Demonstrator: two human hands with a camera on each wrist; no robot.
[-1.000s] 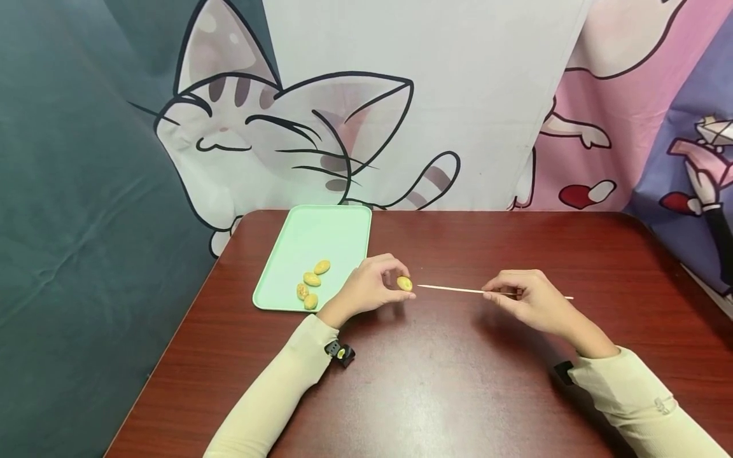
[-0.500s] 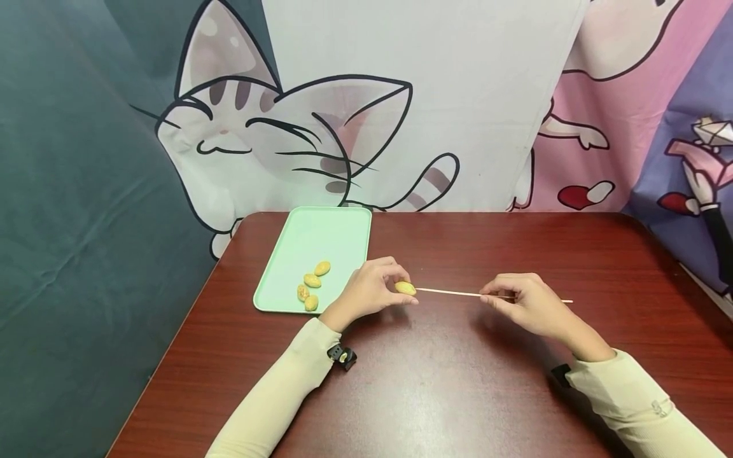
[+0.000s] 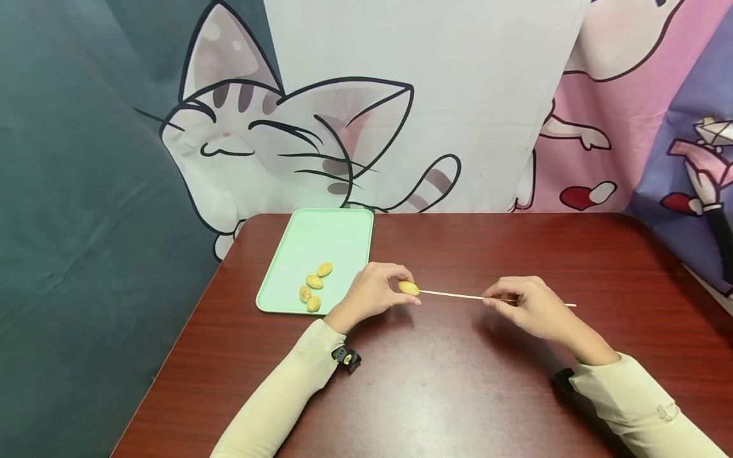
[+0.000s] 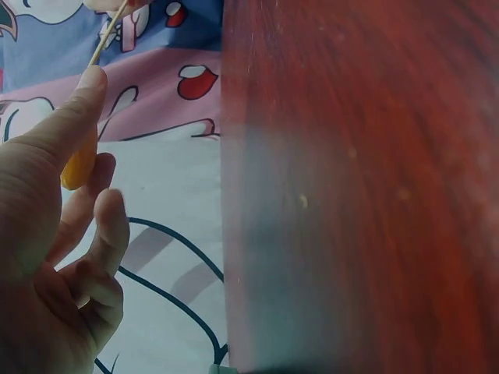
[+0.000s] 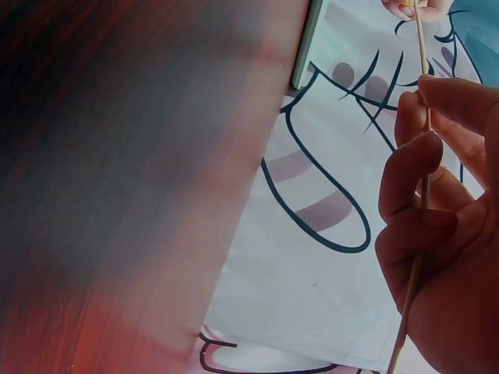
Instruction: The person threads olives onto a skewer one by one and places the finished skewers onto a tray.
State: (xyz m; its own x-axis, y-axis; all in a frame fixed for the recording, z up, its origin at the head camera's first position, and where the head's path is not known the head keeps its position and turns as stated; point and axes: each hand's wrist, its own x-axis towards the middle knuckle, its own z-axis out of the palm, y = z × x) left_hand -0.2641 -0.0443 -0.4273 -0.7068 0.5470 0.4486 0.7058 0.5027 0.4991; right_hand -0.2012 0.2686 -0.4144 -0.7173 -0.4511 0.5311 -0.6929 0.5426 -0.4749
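In the head view my left hand [image 3: 375,291] pinches a small yellow oval fruit [image 3: 409,288] between thumb and fingers, above the table. A thin wooden skewer [image 3: 452,294] runs from the fruit's right end to my right hand [image 3: 529,306], which pinches it with thumb and forefinger. The skewer's back part passes under the palm and shows beyond it. Through the left wrist view the fruit [image 4: 76,167] hangs partly behind the thumb. From the right wrist the skewer [image 5: 424,47] lies along the curled fingers. How deep its tip sits in the fruit I cannot tell.
A pale green tray [image 3: 335,235] lies at the back left of the dark red-brown table [image 3: 446,381]. Several more yellow fruits [image 3: 314,282] rest in its near part. A printed cartoon cloth [image 3: 487,95] hangs behind the table.
A second ago the fruit stood apart from the skewer tip, end toward the camera. It has since turned lengthwise and met the tip. The right hand has hardly moved.
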